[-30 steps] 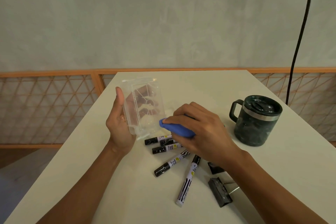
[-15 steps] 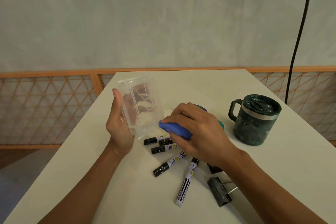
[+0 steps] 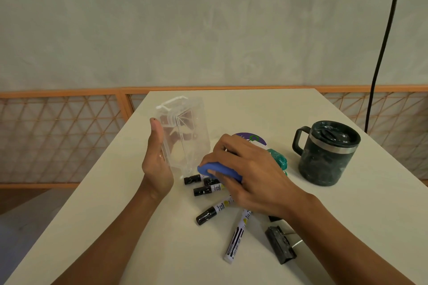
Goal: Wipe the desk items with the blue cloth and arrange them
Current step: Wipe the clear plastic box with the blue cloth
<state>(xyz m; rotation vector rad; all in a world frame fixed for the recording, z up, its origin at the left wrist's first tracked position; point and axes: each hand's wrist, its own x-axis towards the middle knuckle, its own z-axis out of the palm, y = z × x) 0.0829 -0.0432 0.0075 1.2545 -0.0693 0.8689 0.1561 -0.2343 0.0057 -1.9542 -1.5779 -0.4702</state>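
near the tabletop's middle, a clear plastic box upright in the left hand, thumb straight up its near side. blue cloth bunched in the right hand, at the box's lower right corner. just below, five black-capped markers fanned toward the near edge, some partly under the right hand. black binder clip beside the right wrist. dark lidded mug by the right edge, handle pointing left. purple round lid and something teal behind the right hand.

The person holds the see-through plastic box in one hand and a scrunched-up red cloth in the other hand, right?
Not quite: it is a blue cloth, not a red one. In the head view the left hand holds the see-through plastic box and the right hand grips the scrunched-up cloth.
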